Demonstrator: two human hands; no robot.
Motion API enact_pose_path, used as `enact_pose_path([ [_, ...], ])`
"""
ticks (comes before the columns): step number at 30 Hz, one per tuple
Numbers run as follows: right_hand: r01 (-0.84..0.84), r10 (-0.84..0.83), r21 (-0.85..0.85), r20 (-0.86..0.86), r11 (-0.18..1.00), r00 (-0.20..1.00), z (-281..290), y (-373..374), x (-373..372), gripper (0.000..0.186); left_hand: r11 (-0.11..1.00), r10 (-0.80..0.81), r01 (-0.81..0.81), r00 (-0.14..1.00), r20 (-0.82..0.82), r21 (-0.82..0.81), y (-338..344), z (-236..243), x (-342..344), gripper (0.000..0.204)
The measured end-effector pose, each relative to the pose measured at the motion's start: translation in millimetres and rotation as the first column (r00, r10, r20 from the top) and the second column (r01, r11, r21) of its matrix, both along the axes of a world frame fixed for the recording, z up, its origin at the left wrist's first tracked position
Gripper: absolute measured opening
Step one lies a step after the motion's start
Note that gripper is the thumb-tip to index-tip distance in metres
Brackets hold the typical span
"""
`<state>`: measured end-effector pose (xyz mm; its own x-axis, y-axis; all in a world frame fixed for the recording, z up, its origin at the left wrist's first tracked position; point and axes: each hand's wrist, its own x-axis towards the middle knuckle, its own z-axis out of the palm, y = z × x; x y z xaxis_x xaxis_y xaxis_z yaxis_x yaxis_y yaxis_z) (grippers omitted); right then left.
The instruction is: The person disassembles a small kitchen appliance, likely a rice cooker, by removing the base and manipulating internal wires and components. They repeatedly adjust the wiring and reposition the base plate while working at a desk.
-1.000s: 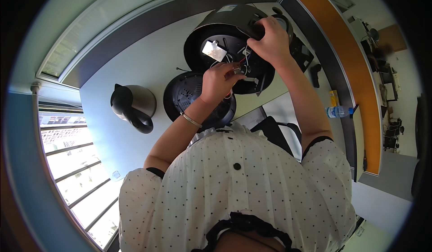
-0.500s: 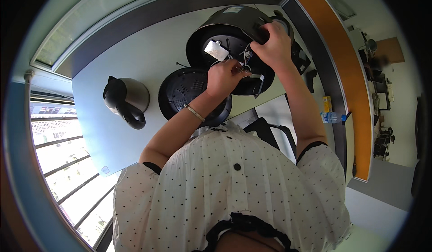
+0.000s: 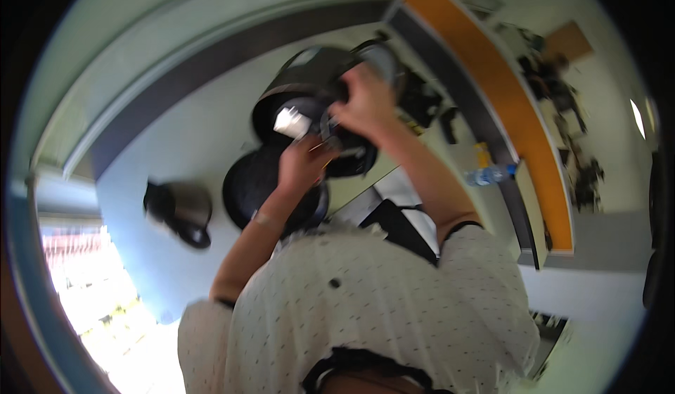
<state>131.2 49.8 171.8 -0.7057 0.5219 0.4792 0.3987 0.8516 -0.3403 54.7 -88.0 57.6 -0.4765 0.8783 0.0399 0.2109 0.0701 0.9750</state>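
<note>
A black appliance housing [image 3: 299, 70] lies on its side, its inside facing me, with a pale shiny plate [image 3: 291, 120] and loose wires inside. My right hand [image 3: 362, 102] grips its rim at the right, fingers bent over it. My left hand [image 3: 302, 156] is closed among the wires at the housing's lower part; motion blur hides what its fingertips hold. A round black cover [image 3: 246, 190] with perforations lies below and left of the housing, beside my left forearm.
A steel-and-black kettle [image 3: 176, 207] stands left on the light desk [image 3: 137, 267] near the window. Dark objects [image 3: 422, 98] lie right of the housing. A water bottle [image 3: 485, 176] and yellow box [image 3: 481, 153] sit by the orange partition [image 3: 534, 183] at right.
The whole view has shifted and blurred: housing, hands and partition appear farther left, the kettle lower. Both hands stay at the housing.
</note>
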Motion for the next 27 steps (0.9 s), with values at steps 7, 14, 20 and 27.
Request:
enact_pose_path([
  [7, -0.039, 0.045, 0.122, -0.045, 0.992, 0.998, -1, 10, 10, 0.034, 0.994, 0.069, -0.074, 0.996, 0.059, 0.079, -25, -55, -17, 0.034],
  [14, -0.021, 0.026, 0.104, -0.045, 0.994, 0.999, -5, 15, 20, 0.031, 0.912, 0.353, -0.397, 0.636, -0.686, 0.102, -89, -65, -40, 0.043],
  [20, -0.025, 0.030, 0.068, -0.074, 0.997, 0.997, -1, 18, 22, 0.033, 0.817, 0.395, -0.577, 0.561, -0.727, -0.001, -126, -75, -38, 0.058],
  [27, -0.042, 0.050, 0.073, -0.108, 0.996, 0.993, -4, 24, 28, 0.035, 0.747, 0.481, -0.665, 0.515, -0.710, 0.024, -119, -75, -47, 0.059],
])
